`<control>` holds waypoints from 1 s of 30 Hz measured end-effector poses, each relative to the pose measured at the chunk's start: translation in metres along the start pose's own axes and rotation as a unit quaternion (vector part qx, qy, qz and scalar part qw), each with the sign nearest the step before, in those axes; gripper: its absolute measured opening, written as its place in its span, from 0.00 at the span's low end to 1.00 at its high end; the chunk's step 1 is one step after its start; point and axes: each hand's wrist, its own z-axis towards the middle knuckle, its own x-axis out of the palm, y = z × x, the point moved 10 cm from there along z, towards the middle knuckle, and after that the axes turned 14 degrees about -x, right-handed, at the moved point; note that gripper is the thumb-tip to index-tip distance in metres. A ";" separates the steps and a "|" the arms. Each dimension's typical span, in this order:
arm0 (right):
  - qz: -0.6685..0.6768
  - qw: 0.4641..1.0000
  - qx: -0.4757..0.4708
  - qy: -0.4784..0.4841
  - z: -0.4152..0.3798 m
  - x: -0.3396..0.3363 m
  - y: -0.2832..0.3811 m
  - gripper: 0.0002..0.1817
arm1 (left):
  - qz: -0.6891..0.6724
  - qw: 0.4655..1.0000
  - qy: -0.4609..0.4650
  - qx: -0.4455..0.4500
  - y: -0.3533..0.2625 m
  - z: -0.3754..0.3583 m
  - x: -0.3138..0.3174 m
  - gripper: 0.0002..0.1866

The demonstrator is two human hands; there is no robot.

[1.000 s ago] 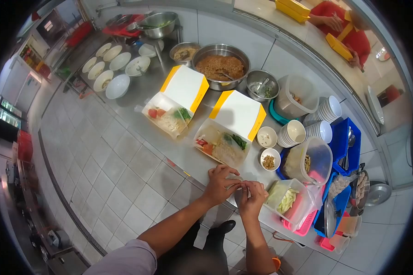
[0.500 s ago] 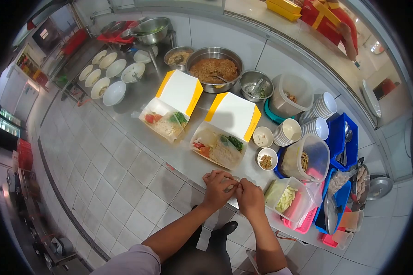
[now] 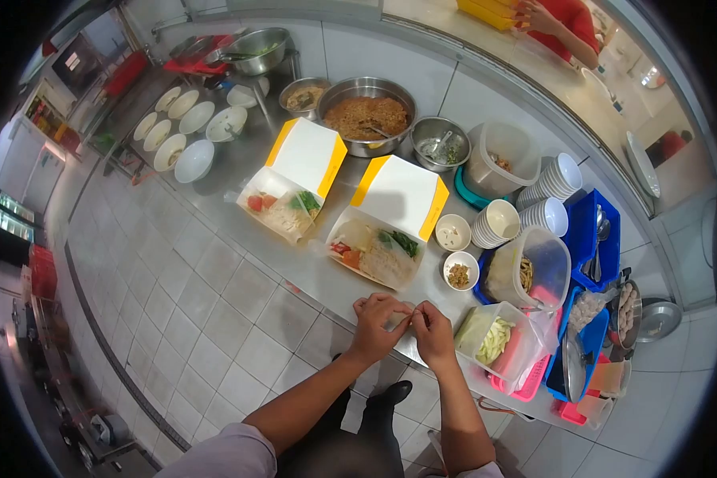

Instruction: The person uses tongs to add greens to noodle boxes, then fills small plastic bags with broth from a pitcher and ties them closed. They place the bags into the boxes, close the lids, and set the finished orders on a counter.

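Observation:
My left hand [image 3: 379, 325] and my right hand [image 3: 432, 334] meet fingertip to fingertip at the front edge of the steel counter [image 3: 338, 307]. Both are closed in a pinch. Whatever lies between the fingertips is too small to name. Just beyond them stands an open takeaway box [image 3: 401, 195] with a white lid and yellow edges; noodles [image 3: 386, 267], leafy greens and red and orange pieces fill its paper-lined base. A second open box [image 3: 303, 159] with similar food sits to its left.
Behind the boxes stands a big steel bowl of brown minced food [image 3: 366, 118]. On the right are a small bowl of brown bits [image 3: 460, 272], stacked bowls [image 3: 498, 225], a tub of pale green slices [image 3: 495, 341] and a blue cutlery tray [image 3: 593, 239]. A person in red [image 3: 570, 36] is beyond the window.
My fingertips have shifted slightly and their pinch shows more plainly, with a gap below my left index finger. Beyond the window, the person's arm has moved left and the raised yellow piece is out of sight.

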 end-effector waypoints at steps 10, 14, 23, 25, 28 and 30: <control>0.125 0.991 0.041 0.012 -0.003 0.008 -0.023 0.12 | -0.031 0.999 0.021 0.034 -0.005 0.002 0.005 0.20; 0.064 0.998 0.013 -0.014 -0.004 0.002 -0.014 0.11 | -0.005 0.998 0.051 0.046 -0.009 0.004 0.012 0.23; -0.023 0.999 -0.021 -0.028 0.002 -0.019 0.030 0.11 | -0.018 0.999 0.027 0.014 -0.013 -0.002 0.011 0.20; -0.025 0.999 -0.017 -0.044 0.000 -0.019 0.030 0.12 | -0.038 0.999 0.009 -0.007 -0.010 -0.003 0.010 0.22; -0.013 0.998 -0.002 -0.064 -0.003 -0.018 0.024 0.12 | -0.024 1.000 -0.017 -0.008 -0.017 -0.006 0.006 0.20; 0.002 0.997 0.008 -0.072 -0.005 -0.015 0.015 0.11 | -0.010 0.999 -0.031 0.003 -0.024 -0.007 0.005 0.19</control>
